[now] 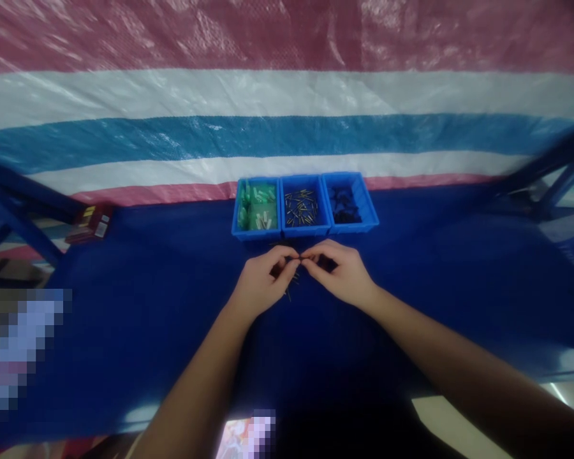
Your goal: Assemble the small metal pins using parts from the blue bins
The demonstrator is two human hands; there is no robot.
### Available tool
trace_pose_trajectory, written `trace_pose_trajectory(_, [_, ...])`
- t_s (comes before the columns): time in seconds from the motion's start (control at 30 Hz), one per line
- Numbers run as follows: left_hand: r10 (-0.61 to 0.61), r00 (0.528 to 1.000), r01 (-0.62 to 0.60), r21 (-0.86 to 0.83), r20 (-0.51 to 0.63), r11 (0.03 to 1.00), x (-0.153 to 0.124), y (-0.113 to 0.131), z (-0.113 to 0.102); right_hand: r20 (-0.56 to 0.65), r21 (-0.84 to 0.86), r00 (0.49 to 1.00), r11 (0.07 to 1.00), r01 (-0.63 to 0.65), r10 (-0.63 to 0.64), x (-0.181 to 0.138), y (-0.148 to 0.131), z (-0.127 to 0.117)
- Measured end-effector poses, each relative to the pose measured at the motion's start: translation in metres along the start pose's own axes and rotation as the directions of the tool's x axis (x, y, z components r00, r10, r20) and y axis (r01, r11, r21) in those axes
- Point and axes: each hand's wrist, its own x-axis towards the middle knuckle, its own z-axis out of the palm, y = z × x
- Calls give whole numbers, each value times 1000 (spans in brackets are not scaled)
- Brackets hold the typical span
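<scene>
My left hand (269, 277) and my right hand (338, 271) meet fingertip to fingertip above the blue table. Both pinch with thumb and forefinger; whatever lies between the tips is too small and dark to name. Thin brass-coloured pins (289, 295) lie on the table under and beside my left hand, partly covered by it. Just beyond my hands stand three blue bins in a row. The middle bin (307, 230) holds many slim metal pins (301, 205). In the left bin (257, 235) are green plastic bags (263, 193) and small white pieces (263, 220). Dark parts (343, 203) fill the right bin (356, 227).
A dark red box (90, 224) sits at the table's far left. Blue metal frame legs (19, 217) rise at both sides. Behind the bins hangs a striped plastic sheet (287, 95). A lit, blurred-out screen (243, 437) shows at the bottom edge.
</scene>
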Motion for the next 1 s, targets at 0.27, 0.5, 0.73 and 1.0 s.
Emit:
trace_pose_trajectory(0.27, [-18,999,16,63,29,998,2,1,-2,5,6,1000,1000,1,-1,-1,-1,1])
trace_pose_trajectory(0.5, [-7,1000,7,13,-3,1000,0,2,-1,2,4,1000,1000,12,-12,-1,-1,-1])
trace_pose_trajectory(0.73, [-2,1000,1,50,20,999,2,1,-2,-3,12,1000,1000,17,-17,-1,0,1])
trace_pose_trajectory(1.0, [-2,1000,2,32,4,999,0,-1,1,-7,10,1000,1000,0,0,-1,-1,0])
